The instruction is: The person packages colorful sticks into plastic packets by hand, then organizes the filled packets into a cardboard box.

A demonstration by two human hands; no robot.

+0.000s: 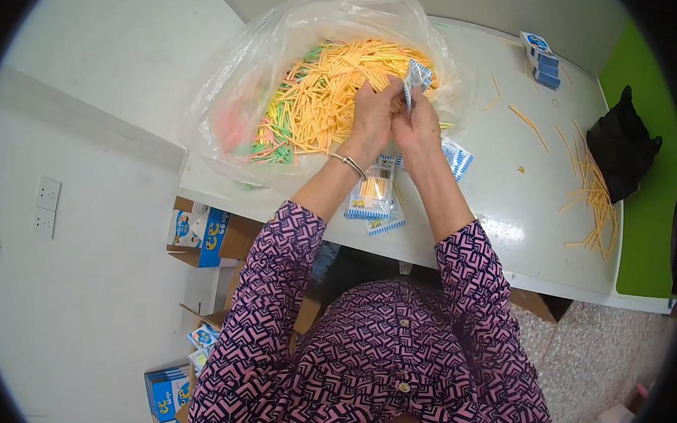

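Observation:
Over the near right part of a large clear plastic bag, my two hands meet. The bag is full of thin sticks, mostly yellow, with green and pink ones along its left side. My left hand is closed, and a few yellow sticks show at its fingertips. My right hand pinches a small clear packet with blue-striped edges, which stands upright. Just below my wrists lie filled packets with yellow sticks inside, and another packet rests beside my right wrist. The fingertips partly hide each other.
Loose yellow sticks lie on the white table near a black cloth bag. A stack of blue-and-white packets stands at the back right. Blue printed boxes sit below the table's left edge, beside a white wall.

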